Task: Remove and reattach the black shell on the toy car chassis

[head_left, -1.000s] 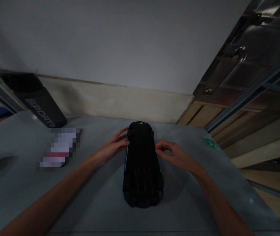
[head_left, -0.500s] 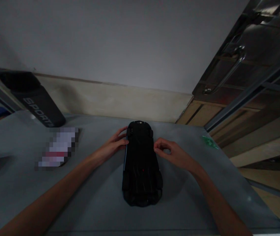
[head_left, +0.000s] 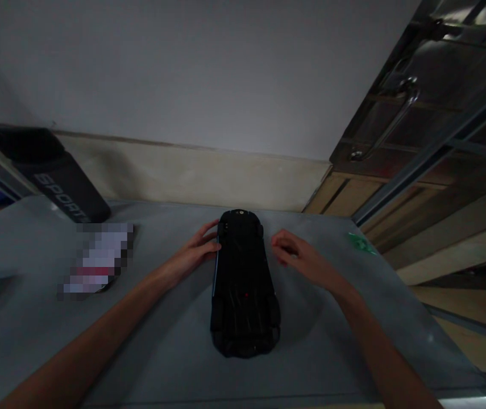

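A toy car (head_left: 245,278) lies upside down on the grey table, its black underside and wheels facing up. A small red dot shows on that underside. My left hand (head_left: 200,247) grips the car's left side near its far end, the thumb at the edge and some fingertips hidden by the car. Just off the car's right side is my right hand (head_left: 294,253), its fingers curled and pinched together. Whatever may be between those fingertips is too small or hidden to make out.
A dark bottle (head_left: 55,176) marked SPORT leans at the back left, with a blurred-out flat item (head_left: 100,258) before it. A crumpled green wrapper (head_left: 362,243) lies near the table's right edge. The wall (head_left: 191,170) stands behind; a metal door handle (head_left: 390,122) is at right.
My right hand has moved slightly away from the car's right side, its fingers still curled. The left hand keeps its place on the car. The view has shifted a little.
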Tool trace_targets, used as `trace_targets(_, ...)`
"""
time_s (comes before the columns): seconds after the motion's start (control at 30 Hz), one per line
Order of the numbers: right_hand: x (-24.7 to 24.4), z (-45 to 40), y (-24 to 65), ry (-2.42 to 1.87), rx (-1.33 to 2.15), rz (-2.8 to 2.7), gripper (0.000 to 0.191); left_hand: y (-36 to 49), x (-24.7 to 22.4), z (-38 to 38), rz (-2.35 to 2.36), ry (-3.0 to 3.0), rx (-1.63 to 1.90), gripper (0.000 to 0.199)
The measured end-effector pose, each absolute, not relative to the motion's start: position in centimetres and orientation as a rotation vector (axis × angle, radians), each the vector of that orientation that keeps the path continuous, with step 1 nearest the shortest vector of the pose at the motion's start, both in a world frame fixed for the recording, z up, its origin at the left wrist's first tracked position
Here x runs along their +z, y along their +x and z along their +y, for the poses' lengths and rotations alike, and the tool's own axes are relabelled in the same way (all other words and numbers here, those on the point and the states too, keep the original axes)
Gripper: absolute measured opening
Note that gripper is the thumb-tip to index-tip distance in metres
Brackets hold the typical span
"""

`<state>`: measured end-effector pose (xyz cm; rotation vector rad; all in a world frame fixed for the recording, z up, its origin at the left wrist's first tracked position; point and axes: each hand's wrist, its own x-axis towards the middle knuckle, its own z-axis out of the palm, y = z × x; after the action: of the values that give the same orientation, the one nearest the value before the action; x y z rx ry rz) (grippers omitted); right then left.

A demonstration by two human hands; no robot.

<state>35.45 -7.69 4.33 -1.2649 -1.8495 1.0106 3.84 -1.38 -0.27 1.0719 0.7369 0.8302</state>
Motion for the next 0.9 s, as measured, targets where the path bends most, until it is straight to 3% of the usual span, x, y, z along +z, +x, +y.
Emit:
trace_targets(0.13,5.0,-7.3,39.8,-1.532,0.714,-1.899,0.024,3.8,-0.5,-1.3,0.738,1.067,0.822,0.088)
trace_targets(0.27,5.2,-7.6,42.7,-1.660,0.774,-2.036,0.027,3.6,-0.6,-1.2,0.699,1.087,0.830,0.082)
trace_targets(0.53,5.5,-7.8,42.1,-1.691,0.784,-2.116,0.014,3.7,-0.4,-1.3,0.707,1.060,0.842,0.078)
trace_targets(0.9,4.2,-7.4,41.7,-1.785,0.705,-2.198,0.014,3.8,-0.6,-1.1,0.704,1.038,0.826,0.085)
